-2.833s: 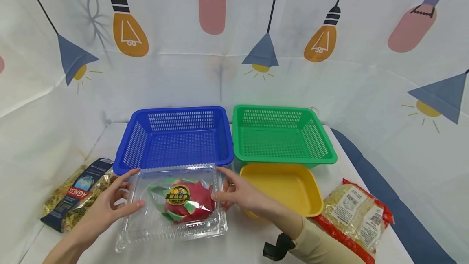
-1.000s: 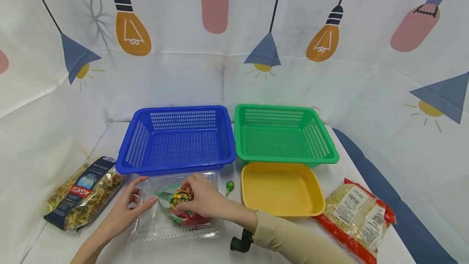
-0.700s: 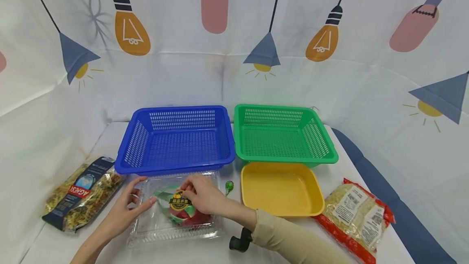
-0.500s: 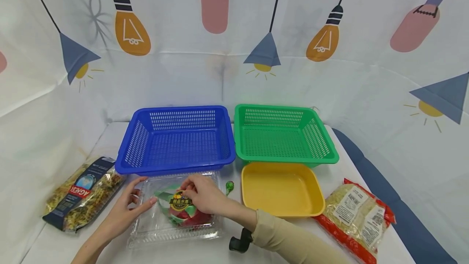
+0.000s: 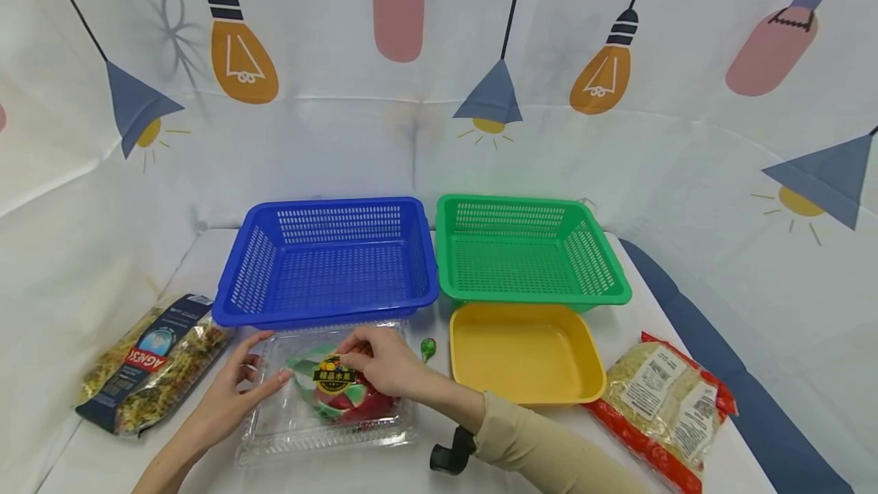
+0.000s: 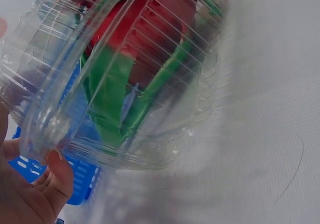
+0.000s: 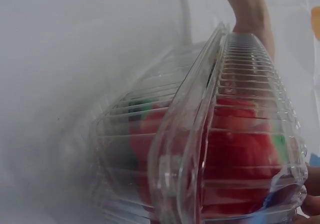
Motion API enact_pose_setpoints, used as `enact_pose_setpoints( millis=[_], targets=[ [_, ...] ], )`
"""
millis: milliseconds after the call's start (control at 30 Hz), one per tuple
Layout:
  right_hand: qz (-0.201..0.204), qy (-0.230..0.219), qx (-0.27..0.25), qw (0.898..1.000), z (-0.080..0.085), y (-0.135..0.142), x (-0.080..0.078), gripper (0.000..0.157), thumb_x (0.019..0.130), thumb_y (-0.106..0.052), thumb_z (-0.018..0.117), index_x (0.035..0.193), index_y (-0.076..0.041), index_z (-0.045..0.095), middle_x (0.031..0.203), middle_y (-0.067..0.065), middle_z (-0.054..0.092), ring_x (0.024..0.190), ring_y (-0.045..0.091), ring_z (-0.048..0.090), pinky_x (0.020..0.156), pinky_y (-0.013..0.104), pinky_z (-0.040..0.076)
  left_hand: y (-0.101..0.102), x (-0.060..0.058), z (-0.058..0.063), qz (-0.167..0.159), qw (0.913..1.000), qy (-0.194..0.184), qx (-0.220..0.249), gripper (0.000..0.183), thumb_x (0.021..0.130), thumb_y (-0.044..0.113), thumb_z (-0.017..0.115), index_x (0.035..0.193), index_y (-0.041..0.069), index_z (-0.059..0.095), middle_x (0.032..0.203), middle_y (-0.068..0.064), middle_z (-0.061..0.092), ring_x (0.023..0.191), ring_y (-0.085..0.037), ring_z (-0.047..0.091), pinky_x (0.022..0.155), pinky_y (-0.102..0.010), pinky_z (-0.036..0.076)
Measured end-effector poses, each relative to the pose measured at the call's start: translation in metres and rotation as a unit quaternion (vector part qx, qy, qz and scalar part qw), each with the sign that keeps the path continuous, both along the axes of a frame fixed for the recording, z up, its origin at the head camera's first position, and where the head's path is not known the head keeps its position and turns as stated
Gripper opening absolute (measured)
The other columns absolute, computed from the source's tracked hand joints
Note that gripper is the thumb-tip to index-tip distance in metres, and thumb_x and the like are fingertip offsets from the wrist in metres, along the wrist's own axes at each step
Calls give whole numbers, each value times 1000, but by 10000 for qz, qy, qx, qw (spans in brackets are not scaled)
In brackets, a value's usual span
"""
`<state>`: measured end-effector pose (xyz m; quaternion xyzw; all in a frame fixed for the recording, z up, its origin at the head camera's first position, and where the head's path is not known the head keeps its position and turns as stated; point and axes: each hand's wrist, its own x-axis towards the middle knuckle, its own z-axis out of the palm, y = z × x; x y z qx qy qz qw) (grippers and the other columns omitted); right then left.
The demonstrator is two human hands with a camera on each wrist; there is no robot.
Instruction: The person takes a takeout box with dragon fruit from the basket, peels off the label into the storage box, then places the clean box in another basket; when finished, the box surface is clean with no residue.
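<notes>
A clear plastic clamshell box (image 5: pixel 281 421) with a red and green dragon fruit (image 5: pixel 373 406) inside lies in front of the blue basket. Its lid carries a round black-and-gold sticker (image 5: pixel 334 376). My left hand (image 5: pixel 233 395) holds the box's left side; in the left wrist view its thumb (image 6: pixel 61 166) touches the box corner. The right hand (image 5: pixel 391 360) bends over the lid, thumb and index finger pinched together at the sticker's upper right edge. Fingers (image 7: pixel 312 184) show at the right border of the right wrist view, against the lid.
Behind stand a blue basket (image 5: pixel 336 316) and a green basket (image 5: pixel 535 297). A yellow tray (image 5: pixel 528 357) sits in front of the green one. Pasta (image 5: pixel 151 364) lies at the left, a red-edged bag (image 5: pixel 665 402) at the right. A small green lollipop-like thing (image 5: pixel 428 348) lies beside the box.
The box, held higher by both hands at first, now lies on the table. My right hand has moved from its right edge onto the sticker; lately its thumb has shifted slightly up, baring more sticker.
</notes>
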<state>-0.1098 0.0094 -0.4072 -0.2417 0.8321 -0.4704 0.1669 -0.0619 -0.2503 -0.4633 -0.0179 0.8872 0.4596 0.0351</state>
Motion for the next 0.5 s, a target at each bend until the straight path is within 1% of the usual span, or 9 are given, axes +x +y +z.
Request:
enact_pose_setpoints(
  millis=[100,167,300,367,433,500],
  targets=[
    [-46,-50,-166,9998,-1,2,0,8,97,-11,65,100,-7,72,87,-4,67,74,-1,55,69,16,49,-1,0,0,-1,10000,-74,0,71,97,28,68,153,11,29,104,-10,44,81,-11,42,63,-26,39],
    [-79,-25,-239,9997,-1,3,0,8,96,-12,66,98,-8,72,89,-4,66,77,0,56,72,16,50,-1,0,0,-9,9999,-142,16,71,97,29,67,153,11,28,105,-10,43,81,-12,41,63,-27,39],
    [-150,47,-304,9994,-1,8,0,8,98,-15,65,99,-11,71,94,-4,66,83,1,57,77,17,51,-1,0,1,-10,9999,-164,50,71,97,29,67,153,11,28,104,-10,43,81,-11,41,63,-27,38],
    [-129,114,-312,9994,0,12,0,8,98,-17,64,100,-11,70,96,-3,66,83,1,58,77,17,51,-1,0,1,-6,9999,-133,93,70,97,27,67,153,10,28,104,-10,43,81,-11,41,62,-27,39],
    [-85,227,-274,9993,1,17,-1,8,99,-17,63,101,-11,69,95,-2,68,81,2,58,75,17,51,-1,0,2,-14,9999,-116,115,70,97,27,67,153,10,28,104,-11,43,81,-11,41,62,-27,39],
    [-19,342,-235,9991,3,23,-3,9,99,-15,63,104,-10,69,94,-1,69,80,2,58,74,17,51,-1,0,2,-19,9998,-134,144,70,97,27,67,153,10,28,104,-11,42,81,-11,41,62,-27,39]
  ],
)
